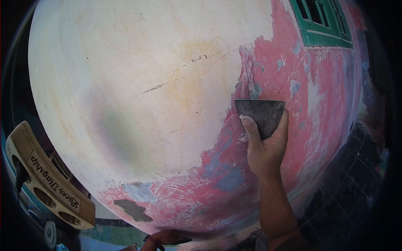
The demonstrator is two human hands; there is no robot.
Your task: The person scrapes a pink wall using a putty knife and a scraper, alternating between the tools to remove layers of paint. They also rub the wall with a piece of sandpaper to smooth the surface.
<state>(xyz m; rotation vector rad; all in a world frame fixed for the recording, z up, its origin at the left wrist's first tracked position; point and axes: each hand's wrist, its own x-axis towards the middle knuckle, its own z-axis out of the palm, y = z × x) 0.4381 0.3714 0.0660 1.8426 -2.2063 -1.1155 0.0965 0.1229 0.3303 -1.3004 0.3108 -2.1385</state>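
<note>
My right hand (268,152) grips a dark, wide-bladed scraper (261,115), thumb on its near face and fingers wrapped behind. The blade's straight edge points up against the wall, where pale paint (167,83) meets exposed pink (284,75). Crinkled, loosened paint (248,75) lies just above that edge. Low at the bottom of the head view is my left hand (169,236), close to the wall's lower part. It is dim and cut off by the frame, so its fingers cannot be made out.
A green-framed window (324,21) is set in the wall at upper right. At left stands a tan wooden piece (50,175) with oval holes and lettering. Dark tiles (347,180) cover the floor at right. A bare grey patch (133,210) shows low on the wall.
</note>
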